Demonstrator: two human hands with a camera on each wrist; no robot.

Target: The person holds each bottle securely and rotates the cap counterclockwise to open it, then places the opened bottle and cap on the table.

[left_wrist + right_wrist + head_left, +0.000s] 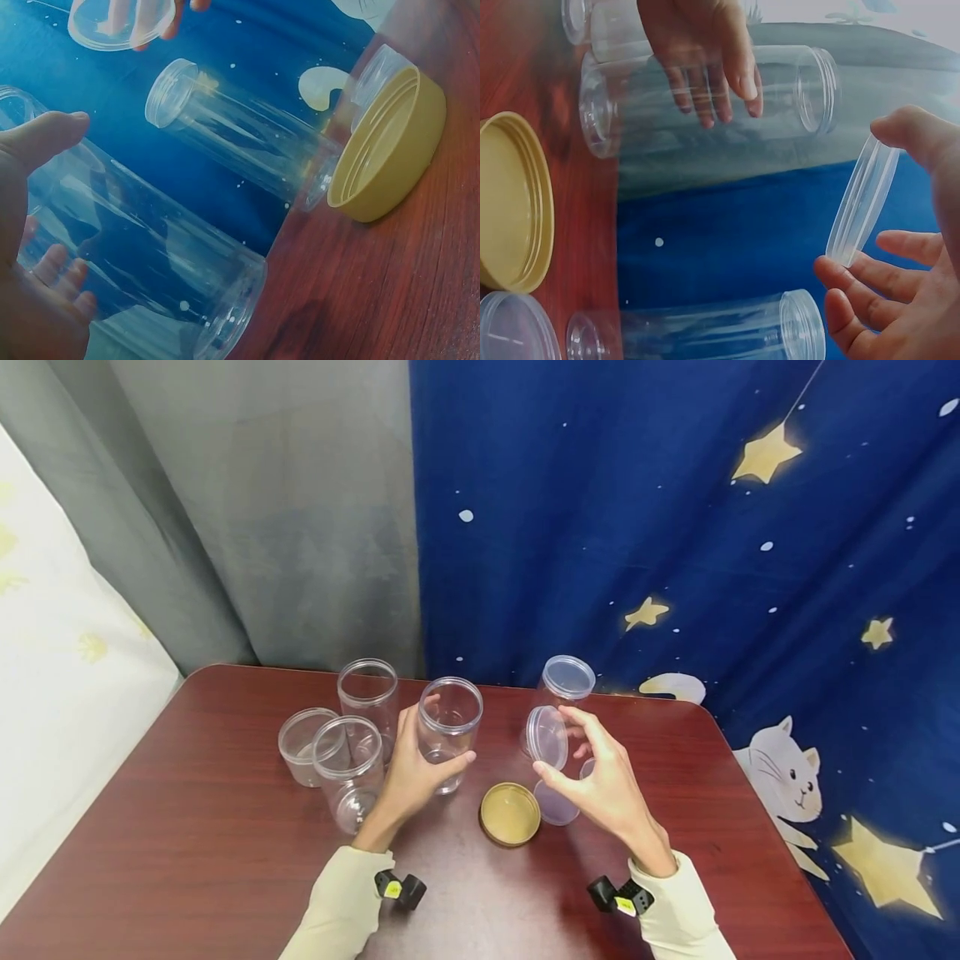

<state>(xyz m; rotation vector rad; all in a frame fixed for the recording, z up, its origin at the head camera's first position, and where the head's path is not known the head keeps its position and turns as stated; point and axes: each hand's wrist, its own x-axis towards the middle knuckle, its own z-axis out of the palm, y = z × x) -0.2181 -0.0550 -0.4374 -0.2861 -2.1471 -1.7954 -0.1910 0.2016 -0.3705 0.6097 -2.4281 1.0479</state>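
Note:
My left hand (408, 768) is wrapped around a tall clear jar (452, 739) with no lid, which stands upright on the table, the thumb on its near side and the fingers behind. In the right wrist view those fingers show through the jar's wall (780, 90). My right hand (607, 785) pinches a clear lid (548, 739) by its edge between thumb and fingertips. The lid (862, 199) is held up off the table, tilted nearly on its side. Below it lie a gold lid (510, 814), hollow side up, and a translucent lid (557, 806).
Left of my left hand stand two more tall clear jars, one behind (367, 685) and one in front (347, 777), plus a short clear jar (303, 747). A lidded tall jar (567, 678) is at the back right. Curtains (525, 527) hang behind the table (187, 827).

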